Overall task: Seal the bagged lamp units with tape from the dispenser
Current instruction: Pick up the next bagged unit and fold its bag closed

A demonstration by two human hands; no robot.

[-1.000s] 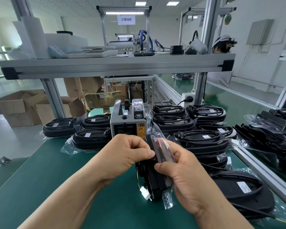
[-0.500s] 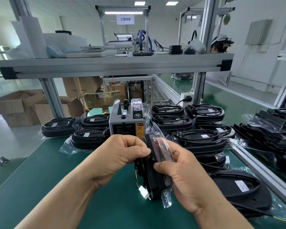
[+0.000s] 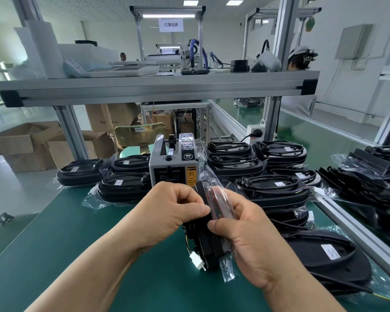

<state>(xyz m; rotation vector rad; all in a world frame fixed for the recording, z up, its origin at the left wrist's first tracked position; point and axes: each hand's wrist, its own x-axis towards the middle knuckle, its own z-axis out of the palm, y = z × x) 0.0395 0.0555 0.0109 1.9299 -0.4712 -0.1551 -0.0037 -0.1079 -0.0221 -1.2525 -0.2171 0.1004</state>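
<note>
A black bagged lamp unit (image 3: 208, 246) stands on edge on the green bench, its clear bag folded over the top and a white connector at its lower left. My left hand (image 3: 171, 210) grips the unit's upper left side, thumb pressed on the bag fold. From the right, my right hand (image 3: 245, 233) holds the unit, thumb and fingers on the folded plastic. The grey tape dispenser (image 3: 173, 164) stands just behind the hands. I cannot tell whether tape is on the bag.
Bagged lamp units are stacked left (image 3: 122, 185) and right (image 3: 272, 190) of the dispenser. One lies flat at the near right (image 3: 329, 255). An aluminium rail (image 3: 356, 230) edges the bench on the right, with more units beyond. A shelf (image 3: 158, 86) spans overhead.
Both hands keep their hold on the bagged unit; the thumbs have drawn slightly closer over the fold. Nothing else has moved.
</note>
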